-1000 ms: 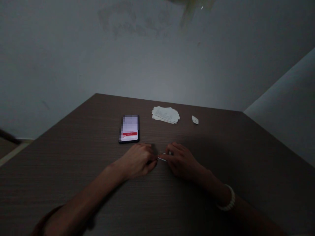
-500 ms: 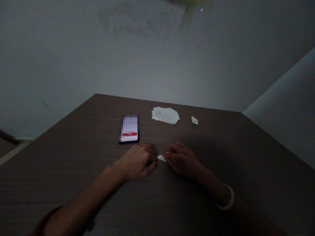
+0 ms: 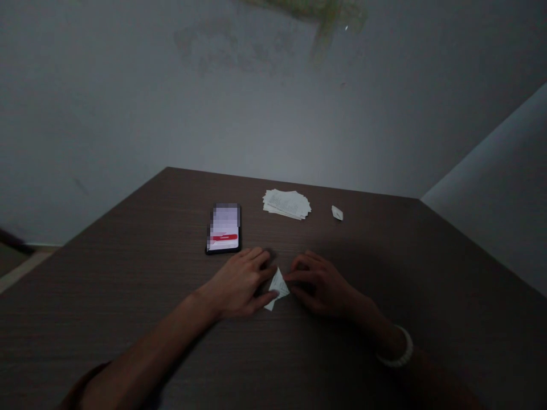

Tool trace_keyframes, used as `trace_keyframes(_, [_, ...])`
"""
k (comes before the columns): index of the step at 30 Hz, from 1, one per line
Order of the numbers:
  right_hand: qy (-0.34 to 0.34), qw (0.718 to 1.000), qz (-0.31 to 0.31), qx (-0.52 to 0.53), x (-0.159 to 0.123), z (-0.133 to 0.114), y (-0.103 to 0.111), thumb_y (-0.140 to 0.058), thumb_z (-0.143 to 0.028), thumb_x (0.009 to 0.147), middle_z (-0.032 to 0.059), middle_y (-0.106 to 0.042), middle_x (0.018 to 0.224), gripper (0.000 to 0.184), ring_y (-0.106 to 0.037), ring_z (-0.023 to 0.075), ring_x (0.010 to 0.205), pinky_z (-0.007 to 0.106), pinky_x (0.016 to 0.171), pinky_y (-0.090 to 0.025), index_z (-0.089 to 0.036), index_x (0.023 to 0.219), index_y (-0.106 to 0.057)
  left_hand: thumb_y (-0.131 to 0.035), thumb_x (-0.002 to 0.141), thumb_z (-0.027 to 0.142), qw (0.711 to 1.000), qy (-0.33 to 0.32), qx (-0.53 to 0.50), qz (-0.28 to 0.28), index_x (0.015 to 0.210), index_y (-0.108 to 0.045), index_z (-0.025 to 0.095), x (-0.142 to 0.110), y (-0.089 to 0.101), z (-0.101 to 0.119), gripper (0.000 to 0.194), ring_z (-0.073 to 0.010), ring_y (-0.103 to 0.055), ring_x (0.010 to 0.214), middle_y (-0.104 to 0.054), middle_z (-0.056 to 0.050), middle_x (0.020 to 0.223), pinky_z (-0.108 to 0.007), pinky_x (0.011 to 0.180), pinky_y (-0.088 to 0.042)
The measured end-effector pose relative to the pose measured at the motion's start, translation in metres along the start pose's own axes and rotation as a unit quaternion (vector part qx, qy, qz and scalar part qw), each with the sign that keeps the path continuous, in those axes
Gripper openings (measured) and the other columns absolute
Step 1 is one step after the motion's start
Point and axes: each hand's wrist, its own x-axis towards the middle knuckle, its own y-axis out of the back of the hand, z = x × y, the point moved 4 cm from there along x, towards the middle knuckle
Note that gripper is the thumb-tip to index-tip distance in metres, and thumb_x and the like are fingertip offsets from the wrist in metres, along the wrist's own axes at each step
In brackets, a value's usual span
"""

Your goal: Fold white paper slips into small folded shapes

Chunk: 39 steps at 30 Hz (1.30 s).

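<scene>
A small folded piece of white printed paper [image 3: 280, 283] lies on the table between my hands, its pointed tip toward the wall and a narrow tail toward me. My left hand [image 3: 245, 285] holds it from the left, thumb pressed on its lower part and forefinger against the upper left edge. At the paper's right side is my right hand [image 3: 320, 282], with forefinger and thumb apart and their tips close to or touching the edge; the other fingers curl loosely. A pale beaded bracelet [image 3: 401, 347] circles my right wrist.
A spread pile of white printed paper slips [image 3: 286, 204] lies near the back edge of the brown table [image 3: 128, 250]. To its right sits another small folded paper [image 3: 337, 213]. A phone [image 3: 223, 229] with a lit screen lies left. Behind stands a stained grey wall [image 3: 256, 114].
The folded paper has turned, and more of it shows. My left thumb and forefinger have come onto it, while my right fingers have loosened and moved to its right edge. The view has tilted slightly.
</scene>
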Motion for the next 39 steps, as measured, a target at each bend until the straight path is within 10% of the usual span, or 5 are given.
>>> trace_keyframes(39, [0.010,0.985,-0.030,-0.168,-0.002,0.002,-0.001,-0.053,-0.037,0.093,0.0080,-0.067,0.102,0.021,-0.054,0.0226,0.090,0.036,0.079,-0.044,-0.019,0.097,-0.064,-0.059,0.087,0.026,0.993,0.034,-0.115,-0.020,0.092,-0.069,0.017,0.000,-0.006,-0.009,0.015,-0.0233,-0.054,0.090,-0.059,-0.007,0.093,-0.037,0.079,-0.045])
